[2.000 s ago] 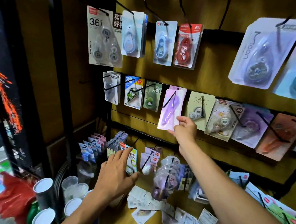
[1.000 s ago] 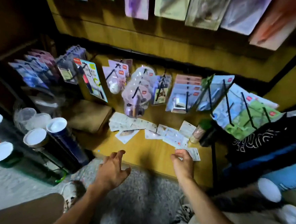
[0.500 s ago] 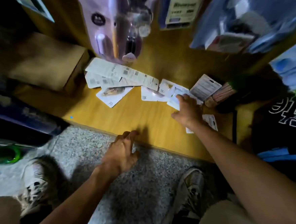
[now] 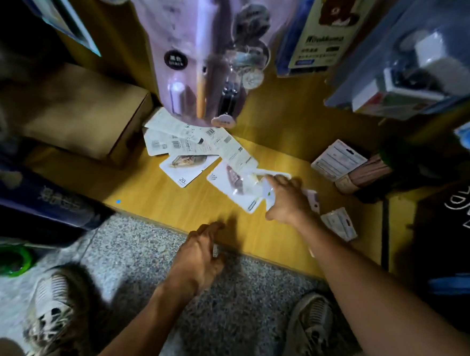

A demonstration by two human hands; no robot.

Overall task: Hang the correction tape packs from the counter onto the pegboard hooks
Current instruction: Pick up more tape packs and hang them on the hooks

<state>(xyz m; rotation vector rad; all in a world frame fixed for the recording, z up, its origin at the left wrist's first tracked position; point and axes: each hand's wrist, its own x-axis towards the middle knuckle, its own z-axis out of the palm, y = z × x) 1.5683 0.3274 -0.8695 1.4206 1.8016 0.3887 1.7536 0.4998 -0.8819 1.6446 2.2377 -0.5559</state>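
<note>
Right hand (image 4: 285,200) is pinching a correction tape pack (image 4: 237,187) just off the counter (image 4: 171,201), left hand (image 4: 199,254) loose-fingered and empty at the near edge, so I'd grab the card's edge, hang-hole end up.

Right hand (image 4: 288,201) pinching, left hand (image 4: 200,254) relaxed.

The right hand (image 4: 288,201) covers one end of a correction tape pack (image 4: 236,189) on the counter (image 4: 171,201), its fingertips hidden beneath the card. Hanging packs (image 4: 206,50) along the top edge are blurred and cut off. Small print on the scattered cards (image 4: 180,140) by the counter's back edge cannot be read. Both shoes (image 4: 52,309) run out of frame.
</note>
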